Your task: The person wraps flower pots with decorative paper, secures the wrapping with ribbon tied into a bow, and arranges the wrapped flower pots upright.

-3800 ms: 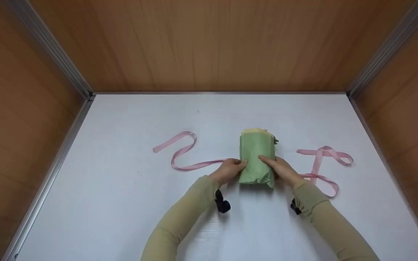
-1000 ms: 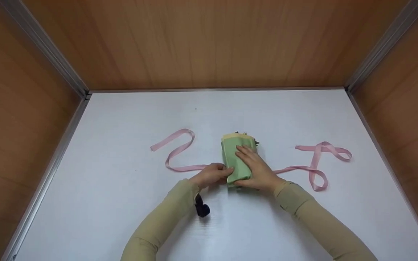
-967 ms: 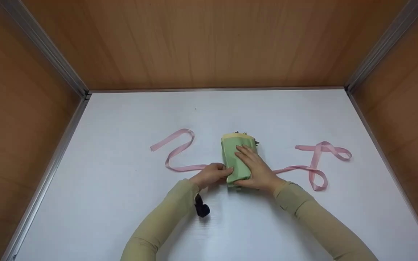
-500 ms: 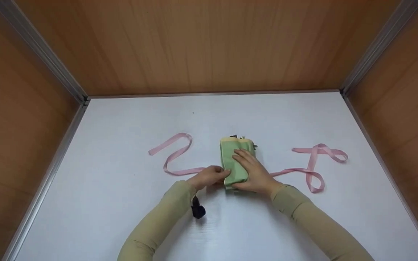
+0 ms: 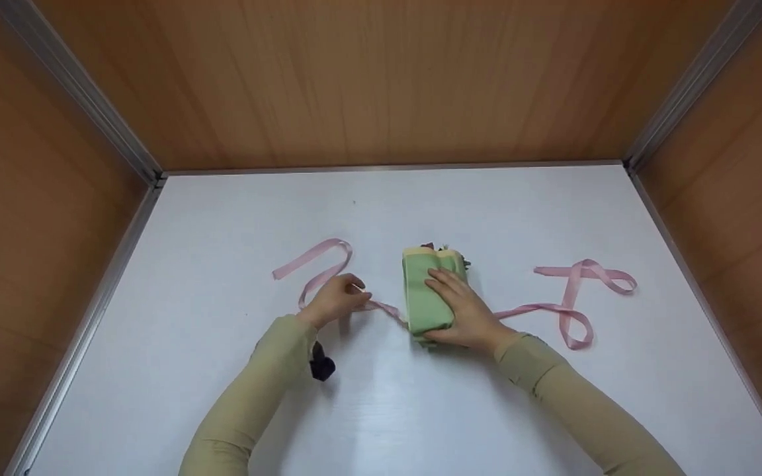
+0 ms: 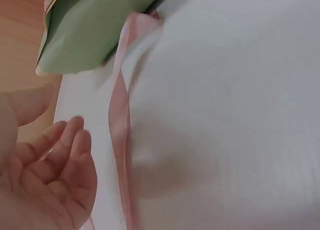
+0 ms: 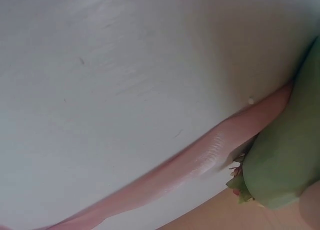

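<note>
A small bouquet wrapped in green paper (image 5: 424, 291) with a cream top edge lies on the table; leaves and reddish bits (image 7: 237, 185) poke from its end in the right wrist view. My right hand (image 5: 464, 311) rests across it, fingers straight over the paper and thumb by the lower edge. A pink ribbon (image 5: 391, 309) emerges from beneath on both sides. My left hand (image 5: 337, 299) is over the ribbon's left length, apart from the bouquet. In the left wrist view its fingers (image 6: 75, 155) curl loosely around nothing, and the ribbon (image 6: 120, 115) runs past them, partly twisted.
The ribbon's left tail (image 5: 308, 260) bends in an S on the white table (image 5: 381, 410). On the right, its other tail (image 5: 573, 291) lies in loops. Wooden panels (image 5: 381, 86) enclose the back and sides.
My left hand has let go of the paper's left edge and moved left over the ribbon. My right hand stays on the bouquet, which earlier moved left under both hands.
</note>
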A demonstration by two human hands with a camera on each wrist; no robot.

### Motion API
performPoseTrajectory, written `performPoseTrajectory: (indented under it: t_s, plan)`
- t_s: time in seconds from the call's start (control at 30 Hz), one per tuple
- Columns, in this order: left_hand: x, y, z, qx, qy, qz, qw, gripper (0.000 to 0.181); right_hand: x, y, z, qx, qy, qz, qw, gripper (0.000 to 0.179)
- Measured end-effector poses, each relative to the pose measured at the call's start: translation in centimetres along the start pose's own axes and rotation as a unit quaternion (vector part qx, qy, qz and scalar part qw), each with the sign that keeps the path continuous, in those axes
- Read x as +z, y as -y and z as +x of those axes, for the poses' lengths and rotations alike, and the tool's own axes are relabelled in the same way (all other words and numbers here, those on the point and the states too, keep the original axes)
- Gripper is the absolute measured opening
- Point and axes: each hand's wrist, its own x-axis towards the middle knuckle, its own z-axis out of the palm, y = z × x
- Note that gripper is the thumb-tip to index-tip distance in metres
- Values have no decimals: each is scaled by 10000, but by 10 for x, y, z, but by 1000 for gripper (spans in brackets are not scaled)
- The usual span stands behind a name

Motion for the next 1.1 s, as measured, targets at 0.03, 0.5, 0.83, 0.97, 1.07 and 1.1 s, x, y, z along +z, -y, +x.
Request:
performPoseTrajectory:
  t_s: [0.03, 0.5, 0.83, 0.97, 1.07, 1.1]
  plan:
    - [-4, 4, 1, 43, -178, 112, 9998, 31, 0, 0, 0, -28, -7, 12, 10000, 89]
    - [-21, 39, 6, -504, -189, 1926, 9798, 96, 2, -2, 1, 5, 10, -30, 10000, 91]
    - [-31, 43, 4, 103, 223, 2494, 9681, 80, 1, 0, 1, 36, -29, -57, 10000, 91]
    - [-38, 46, 3, 455, 341, 2769, 9592, 81, 1, -1, 0, -28, -84, -56, 9999, 91]
    - [-40, 50, 1, 642, 420, 2905, 9538, 86, 2, -1, 0, -58, -74, -54, 9999, 90]
    - [-41, 51, 1, 716, 411, 2935, 9524, 86, 2, -2, 0, -66, -69, -51, 9999, 90]
